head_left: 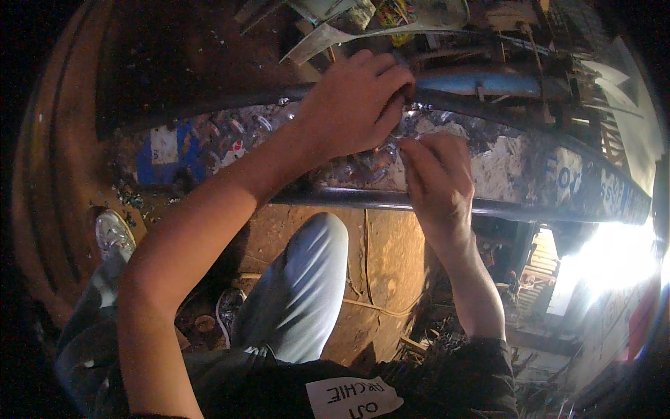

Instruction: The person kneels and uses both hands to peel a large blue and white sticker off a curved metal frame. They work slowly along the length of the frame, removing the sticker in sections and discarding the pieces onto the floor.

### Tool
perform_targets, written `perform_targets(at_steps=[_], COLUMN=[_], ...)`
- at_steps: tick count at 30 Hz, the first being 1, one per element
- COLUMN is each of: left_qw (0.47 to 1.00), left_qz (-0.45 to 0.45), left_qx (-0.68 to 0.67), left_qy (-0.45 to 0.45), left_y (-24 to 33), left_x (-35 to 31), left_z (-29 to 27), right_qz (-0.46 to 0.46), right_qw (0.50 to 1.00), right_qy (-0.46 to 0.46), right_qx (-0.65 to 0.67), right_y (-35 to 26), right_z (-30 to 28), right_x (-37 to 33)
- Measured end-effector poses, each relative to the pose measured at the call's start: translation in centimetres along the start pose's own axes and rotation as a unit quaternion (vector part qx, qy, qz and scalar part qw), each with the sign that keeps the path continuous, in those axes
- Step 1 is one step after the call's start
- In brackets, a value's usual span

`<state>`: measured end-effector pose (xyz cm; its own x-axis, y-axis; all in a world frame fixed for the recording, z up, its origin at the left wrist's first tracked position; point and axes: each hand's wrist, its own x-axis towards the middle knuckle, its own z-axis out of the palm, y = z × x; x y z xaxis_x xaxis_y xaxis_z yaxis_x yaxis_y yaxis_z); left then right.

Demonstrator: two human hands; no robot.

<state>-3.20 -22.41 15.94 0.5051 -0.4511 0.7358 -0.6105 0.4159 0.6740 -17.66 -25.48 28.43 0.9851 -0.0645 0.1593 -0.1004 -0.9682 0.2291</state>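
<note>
A long, narrow dark panel (502, 162) runs across in front of me, its face covered with torn pale paper, blue patches and small shiny bits. Over its middle, my left hand (363, 98) reaches to the far edge with fingers curled and thumb bent down. My right hand (443, 171) comes from the near side, its thumb and index finger pinched together just below the left hand. Whatever either hand holds is too small or hidden to make out. A dark, shiny rail (370, 198) borders the panel's near side, under my right wrist.
Beyond the panel lie a curved grey strip (317, 45), a long blue object (481, 82) and jumbled scraps. My knee (317, 241) is bent close below the near rail, above a brown wooden floor (391, 255). Bright light (607, 262) glares at the right.
</note>
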Motion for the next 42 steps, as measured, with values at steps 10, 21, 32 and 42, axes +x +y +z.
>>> perform_targets(at_steps=[10,21,32,42], left_qw=[0.999,1.0,0.999,1.0], left_qz=[0.019,0.01,0.013,-0.013], left_qx=[0.013,0.015,0.031,0.02], left_qy=[0.038,0.022,0.025,-0.001], left_y=[-0.2,-0.2,0.1,0.1], left_x=[-0.1,-0.2,-0.1,-0.2], left_z=[0.3,0.5,0.1,0.5], right_qz=[0.04,0.031,0.077,0.02], right_qw=[0.999,1.0,0.996,0.998], right_qy=[-0.025,-0.003,-0.026,-0.04], right_qx=[0.008,0.001,0.042,-0.038], right_y=[0.1,-0.5,-0.2,-0.7], right_z=[-0.2,-0.1,-0.6,-0.9], right_x=[0.0,-0.1,0.2,0.6])
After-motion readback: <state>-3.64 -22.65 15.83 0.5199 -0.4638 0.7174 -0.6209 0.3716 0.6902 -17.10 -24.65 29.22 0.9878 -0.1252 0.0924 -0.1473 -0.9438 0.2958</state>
